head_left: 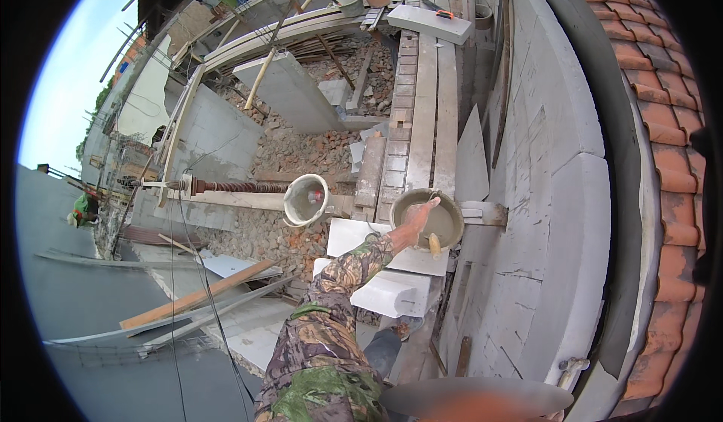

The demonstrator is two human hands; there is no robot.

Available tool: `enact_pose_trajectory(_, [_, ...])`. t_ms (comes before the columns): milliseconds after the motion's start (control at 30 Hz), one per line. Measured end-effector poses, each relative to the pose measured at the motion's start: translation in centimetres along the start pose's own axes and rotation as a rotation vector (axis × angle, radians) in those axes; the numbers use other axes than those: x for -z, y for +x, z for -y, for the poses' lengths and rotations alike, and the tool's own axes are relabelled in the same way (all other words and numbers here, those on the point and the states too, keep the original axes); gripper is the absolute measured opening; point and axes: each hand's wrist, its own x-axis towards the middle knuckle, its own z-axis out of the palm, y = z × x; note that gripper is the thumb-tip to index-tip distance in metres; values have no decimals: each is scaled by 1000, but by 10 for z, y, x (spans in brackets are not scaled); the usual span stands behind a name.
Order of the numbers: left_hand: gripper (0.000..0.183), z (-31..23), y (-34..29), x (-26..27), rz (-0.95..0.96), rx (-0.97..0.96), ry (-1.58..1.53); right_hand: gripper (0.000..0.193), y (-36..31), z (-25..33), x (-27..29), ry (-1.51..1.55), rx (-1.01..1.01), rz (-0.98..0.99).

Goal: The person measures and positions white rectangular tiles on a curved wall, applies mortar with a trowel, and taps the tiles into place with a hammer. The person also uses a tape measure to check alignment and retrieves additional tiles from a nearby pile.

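My left arm, in a camouflage sleeve [343, 275], stretches forward over a round bucket [452, 230] of wet grey mortar. My left hand [416, 220] crosses the bucket's mouth, its fingers closed at the far rim by a dark handle; the exact grip is small to see. A pale, yellowish piece [434, 244], like a wooden handle, sticks up at the near rim. White blocks [392, 290] lie under and beside the bucket. My right hand is out of view. A blurred grey and orange shape [478, 401] fills the bottom edge, too unclear to name.
A pale bucket [303, 200] with a small reddish thing inside stands left, above rubble [294, 151]. Planks [422, 113] run ahead to a white block [431, 23] carrying an orange-handled tool. A grey block wall [553, 196] and roof tiles [670, 158] bound the right. Cables [218, 320] hang left.
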Motion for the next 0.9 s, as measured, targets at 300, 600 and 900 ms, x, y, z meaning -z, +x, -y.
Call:
enact_pose_trajectory(300, [54,-3,-258,-14,433,-22,-45,46,-48,-21,-55,226,-426,128])
enact_pose_trajectory(600, [52,27,-455,-40,676,-54,69,52,-55,-19,-26,283,-473,73])
enact_pose_trajectory(900, [39,85,-577,-52,1107,370,198,37,-241,31,149,873,-1059,-155])
